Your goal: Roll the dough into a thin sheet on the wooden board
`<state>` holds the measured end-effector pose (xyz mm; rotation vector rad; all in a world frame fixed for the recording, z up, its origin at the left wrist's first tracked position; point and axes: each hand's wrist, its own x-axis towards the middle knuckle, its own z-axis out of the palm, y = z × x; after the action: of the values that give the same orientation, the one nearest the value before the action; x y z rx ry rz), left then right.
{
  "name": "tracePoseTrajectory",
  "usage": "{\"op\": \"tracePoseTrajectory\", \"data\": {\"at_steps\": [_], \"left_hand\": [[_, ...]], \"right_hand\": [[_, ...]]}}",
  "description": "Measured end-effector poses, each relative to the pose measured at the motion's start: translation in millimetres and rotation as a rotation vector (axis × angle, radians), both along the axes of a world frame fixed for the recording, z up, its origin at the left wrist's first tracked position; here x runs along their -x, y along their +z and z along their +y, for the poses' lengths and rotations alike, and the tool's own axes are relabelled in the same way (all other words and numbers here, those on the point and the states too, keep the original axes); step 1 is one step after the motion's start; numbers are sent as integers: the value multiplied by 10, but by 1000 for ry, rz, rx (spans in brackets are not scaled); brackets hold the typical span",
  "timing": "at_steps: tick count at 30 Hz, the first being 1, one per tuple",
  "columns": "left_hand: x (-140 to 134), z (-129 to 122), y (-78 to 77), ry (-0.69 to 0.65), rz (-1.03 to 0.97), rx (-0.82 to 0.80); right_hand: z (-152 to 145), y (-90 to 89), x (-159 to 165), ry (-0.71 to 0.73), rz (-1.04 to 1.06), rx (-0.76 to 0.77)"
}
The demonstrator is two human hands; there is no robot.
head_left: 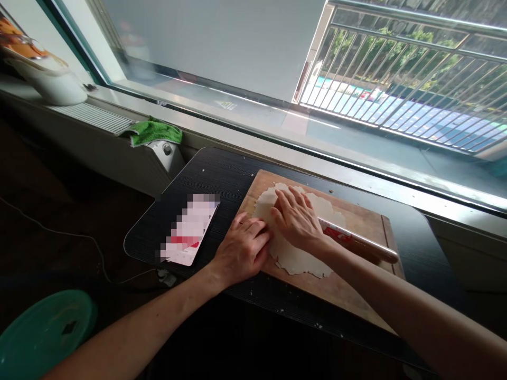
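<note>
A thin, ragged-edged sheet of dough (304,261) lies spread on a wooden cutting board (356,295). Across the dough rests a rolling pin (360,243) with a red label, its far right end reaching the board's edge. My right hand (297,219) lies over the pin's left part, palm down, fingers stretched out toward the window. Close beside it, my left hand (243,248) is at the left edge of the board with its fingers curled against the dough's edge. Its fingertips are hidden, so what they hold cannot be made out.
A phone (192,232) with a lit, blurred screen lies left on the black table (214,169). A green cloth (154,132) drapes over the radiator (95,119), near a white pot (59,84). A teal basin (43,332) sits lower left. The window runs along the back.
</note>
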<state>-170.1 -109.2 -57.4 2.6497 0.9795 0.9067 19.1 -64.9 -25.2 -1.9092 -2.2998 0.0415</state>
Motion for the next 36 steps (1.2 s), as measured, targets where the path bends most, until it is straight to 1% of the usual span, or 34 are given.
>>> {"op": "tracePoseTrajectory", "data": {"at_steps": [1, 2, 4, 5, 7, 8, 9, 11, 13, 15, 17, 19, 20, 22, 23, 25, 26, 27, 28, 30, 32, 34, 36], "left_hand": [[0, 0, -1, -1, 2, 4], [1, 0, 0, 0, 2, 7], [2, -2, 3, 7, 0, 7], [2, -4, 5, 11, 1, 5], [3, -6, 8, 15, 2, -5], [3, -7, 8, 15, 2, -9], [4, -7, 6, 14, 1, -12], [4, -6, 0, 10, -5, -10], [4, -6, -5, 5, -10, 0], [3, -10, -3, 2, -12, 12], [1, -20, 8, 7, -11, 19], [-4, -24, 22, 21, -14, 28], [-6, -18, 28, 30, -24, 38], [-12, 33, 35, 58, -82, 69], [-16, 81, 39, 77, -129, 93], [-35, 223, 53, 142, -228, 156], [-55, 309, 68, 195, -252, 193], [-85, 397, 88, 259, -240, 234], [-126, 482, 117, 328, -193, 277], [-245, 625, 197, 447, -23, 359], [-395, 722, 303, 512, 155, 416], [-542, 787, 418, 555, 267, 444], [-653, 848, 525, 592, 323, 502]], "right_hand": [[56, 2, -29, -19, -1, -7], [174, 11, -88, -55, 2, -5], [508, 40, -259, -161, 0, 21], [667, 57, -341, -186, -15, 25], [849, 81, -435, -153, -47, 26], [846, 83, -433, -134, -46, 35], [784, 78, -400, -115, -31, 46], [546, 49, -276, -79, 22, 75], [315, 16, -156, 6, 45, 68], [251, 0, -123, 27, 37, 38], [393, 0, -200, -47, 13, 5], [649, 16, -346, -121, -13, -22], [774, 32, -424, -123, -17, -31], [941, 91, -568, -208, 30, -50], [960, 132, -632, -272, 72, -51], [852, 222, -758, -377, 149, -25], [732, 265, -823, -381, 167, 6], [578, 301, -890, -347, 172, 46], [401, 329, -959, -302, 164, 79], [30, 356, -1090, -236, 116, 101], [-292, 344, -1198, -224, 31, 84], [-516, 307, -1280, -233, -47, 78], [-648, 264, -1352, -252, -62, 90]]}}
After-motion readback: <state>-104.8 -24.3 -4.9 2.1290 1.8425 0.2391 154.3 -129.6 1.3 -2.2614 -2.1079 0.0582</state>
